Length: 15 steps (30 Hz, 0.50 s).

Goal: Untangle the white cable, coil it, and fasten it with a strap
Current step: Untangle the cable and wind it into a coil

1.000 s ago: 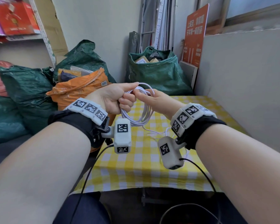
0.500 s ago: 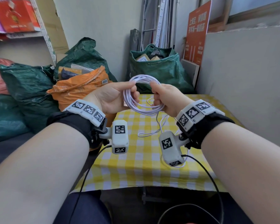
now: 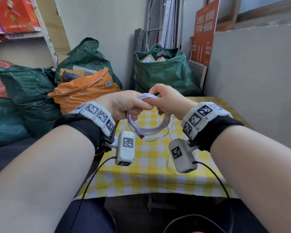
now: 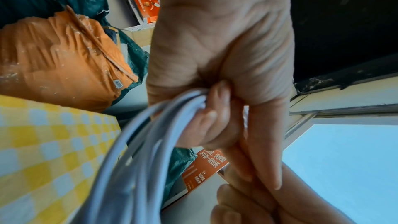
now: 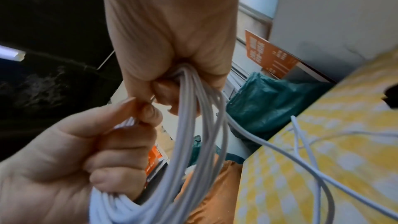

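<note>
Since the earlier frame our hands have drawn together and the round loop we held open has flattened into a tighter bundle hanging below our fingers.

Beneath everything, the yellow-and-white checked tablecloth (image 3: 146, 169) covers the table, with green woven sacks (image 3: 163, 73) and an orange sack (image 3: 84, 91) beyond its far edge and an orange sign (image 3: 203, 29) leaning at the wall.

Our left hand (image 3: 124, 105) curls round the top of the white cable coil (image 3: 148, 126), fingers closed over the gathered strands. Our right hand (image 3: 170, 101) touches it from the other side, also clamped on the same bundle; the right wrist view shows the strands emerging from our closed right fist (image 5: 172, 40). The coil hangs in the air above the tablecloth, between both wrists.

A loose tail of the cable (image 3: 158, 137) trails down onto the cloth. Something small and dark (image 3: 157, 93) pokes out at our right fingertips; we cannot tell what it is.
</note>
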{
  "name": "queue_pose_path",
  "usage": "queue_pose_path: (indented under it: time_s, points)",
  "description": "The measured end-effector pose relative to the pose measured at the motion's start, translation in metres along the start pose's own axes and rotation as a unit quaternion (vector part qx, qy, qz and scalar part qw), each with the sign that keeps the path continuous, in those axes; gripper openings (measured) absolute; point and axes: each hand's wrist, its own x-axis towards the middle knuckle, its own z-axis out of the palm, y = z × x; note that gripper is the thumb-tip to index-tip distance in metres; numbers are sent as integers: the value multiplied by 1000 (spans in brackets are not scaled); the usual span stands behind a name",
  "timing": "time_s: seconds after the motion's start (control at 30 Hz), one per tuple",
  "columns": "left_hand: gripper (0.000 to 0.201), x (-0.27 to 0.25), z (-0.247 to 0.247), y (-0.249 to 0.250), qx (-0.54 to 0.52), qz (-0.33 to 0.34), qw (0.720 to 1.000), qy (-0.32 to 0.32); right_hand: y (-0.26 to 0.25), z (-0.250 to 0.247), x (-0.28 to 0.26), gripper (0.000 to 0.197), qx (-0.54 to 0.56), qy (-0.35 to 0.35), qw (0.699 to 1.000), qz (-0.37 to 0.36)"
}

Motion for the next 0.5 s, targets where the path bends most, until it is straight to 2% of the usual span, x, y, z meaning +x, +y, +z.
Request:
queue_pose_path:
  time_s: [0.17,0.23,0.37,0.5]
  points:
    - [21,5,10,-11,-64,27,997,31,15,0,-4,24,151,8,987,50]
    - [6,7,13,-14,-95,33,994,41,24,-2,-5,27,198,9,977,75]
    - [43,17,15,-23,-168,33,981,91,42,-2,-4,23,237,1,966,105]
    - [48,30,15,-31,-228,60,964,120,54,-2,1,17,302,2,948,103]
